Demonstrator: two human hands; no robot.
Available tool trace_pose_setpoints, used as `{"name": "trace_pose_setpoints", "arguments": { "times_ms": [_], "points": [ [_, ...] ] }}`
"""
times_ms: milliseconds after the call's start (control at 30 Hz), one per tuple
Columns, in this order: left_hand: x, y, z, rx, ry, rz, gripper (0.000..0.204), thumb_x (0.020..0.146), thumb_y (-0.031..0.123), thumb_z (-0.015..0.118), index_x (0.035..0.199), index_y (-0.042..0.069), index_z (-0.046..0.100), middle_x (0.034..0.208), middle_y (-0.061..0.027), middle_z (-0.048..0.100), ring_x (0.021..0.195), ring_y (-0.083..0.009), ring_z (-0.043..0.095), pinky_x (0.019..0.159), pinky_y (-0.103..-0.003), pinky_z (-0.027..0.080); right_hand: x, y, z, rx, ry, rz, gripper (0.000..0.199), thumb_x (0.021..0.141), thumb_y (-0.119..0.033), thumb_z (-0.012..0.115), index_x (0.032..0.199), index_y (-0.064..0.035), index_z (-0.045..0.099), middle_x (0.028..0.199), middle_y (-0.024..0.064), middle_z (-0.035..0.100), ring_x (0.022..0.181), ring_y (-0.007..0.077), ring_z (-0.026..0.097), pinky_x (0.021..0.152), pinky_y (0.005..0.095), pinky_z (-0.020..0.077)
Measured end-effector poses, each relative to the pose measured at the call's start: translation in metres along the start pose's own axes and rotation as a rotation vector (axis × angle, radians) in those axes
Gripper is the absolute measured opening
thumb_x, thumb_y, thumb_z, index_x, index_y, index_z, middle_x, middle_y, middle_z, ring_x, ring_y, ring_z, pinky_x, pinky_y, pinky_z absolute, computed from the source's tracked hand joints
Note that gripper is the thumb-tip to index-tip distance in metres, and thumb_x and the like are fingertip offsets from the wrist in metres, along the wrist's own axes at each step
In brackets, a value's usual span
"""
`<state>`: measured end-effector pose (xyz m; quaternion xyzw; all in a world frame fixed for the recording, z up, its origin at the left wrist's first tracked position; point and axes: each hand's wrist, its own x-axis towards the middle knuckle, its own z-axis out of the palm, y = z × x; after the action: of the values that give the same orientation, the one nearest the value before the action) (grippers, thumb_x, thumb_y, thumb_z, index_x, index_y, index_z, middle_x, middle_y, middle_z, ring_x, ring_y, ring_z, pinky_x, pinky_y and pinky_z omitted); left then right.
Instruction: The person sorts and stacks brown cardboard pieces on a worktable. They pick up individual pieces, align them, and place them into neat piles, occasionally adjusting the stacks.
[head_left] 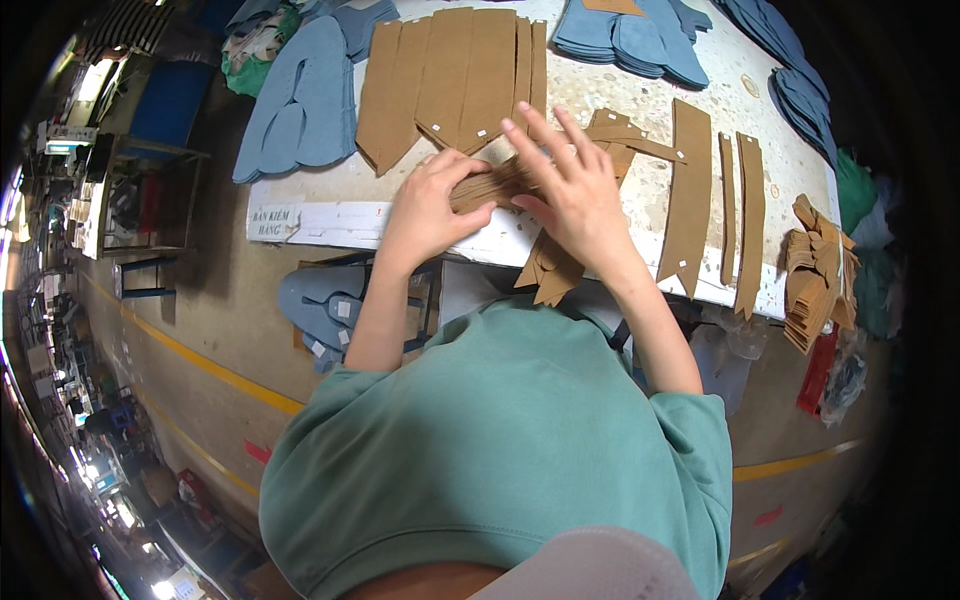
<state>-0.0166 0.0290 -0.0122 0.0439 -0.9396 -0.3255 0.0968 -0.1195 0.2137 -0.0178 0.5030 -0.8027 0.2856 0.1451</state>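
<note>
At the left of the tabletop (800,180) lie stacked blue, rounded, leather-like pieces (310,115). Near the front edge, the left hand (425,208) clamps a bundle of thin brown strips (474,192), seemingly keeping it flush; the right hand (578,190), fingers spread, is at its right end. Flat brown strips (689,190) lie spaced toward the right edge.

Brn strip stack (476,192), layered edges showing, crosswise in L hand (432,205), nr table edge (335,223).
</note>
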Motion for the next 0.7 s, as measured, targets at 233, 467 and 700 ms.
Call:
{"name": "trace_pose_setpoints", "arguments": {
  "times_ms": [233, 467, 700],
  "points": [
    [0.001, 0.0, 0.004, 0.034, 0.034, 0.035, 0.048, 0.068, 0.023, 0.079, 0.111, 0.008, 0.064, 0.102, -0.0085, 0.063, 0.099, -0.031, 0.061, 0.088, -0.039, 0.049, -0.007, -0.002, 0.002, 0.13, -0.076, 0.019, 0.042, 0.084, -0.018, 0.068, 0.125, -0.0101, 0.06, 0.133, 0.0124, 0.055, 0.134, 0.0318, 0.042, 0.108, 0.0479, 0.0344],
    [-0.004, -0.001, -0.021, -0.115, 0.089, -0.129, 0.042, 0.068, 0.021, 0.082, 0.104, 0.005, 0.067, 0.096, -0.0074, 0.066, 0.085, -0.0219, 0.062, 0.078, -0.033, 0.051, 0.0, 0.037, -0.018, 0.093, -0.236, 0.246, 0.017, 0.076, -0.009, 0.073, 0.093, -0.0062, 0.071, 0.095, 0.0081, 0.062, 0.099, 0.0264, 0.055, 0.085, 0.0396, 0.0434],
    [0.01, 0.002, -0.02, -0.078, 0.211, -0.114, 0.042, 0.07, 0.027, 0.083, 0.102, 0.005, 0.067, 0.094, -0.0087, 0.066, 0.082, -0.0204, 0.063, 0.077, -0.032, 0.052, 0.006, 0.017, -0.031, 0.603, -0.444, -0.057, 0.012, 0.07, -0.004, 0.072, 0.082, -0.0074, 0.071, 0.079, 0.0095, 0.063, 0.081, 0.0289, 0.064, 0.076, 0.0385, 0.0509]
  ]
}}
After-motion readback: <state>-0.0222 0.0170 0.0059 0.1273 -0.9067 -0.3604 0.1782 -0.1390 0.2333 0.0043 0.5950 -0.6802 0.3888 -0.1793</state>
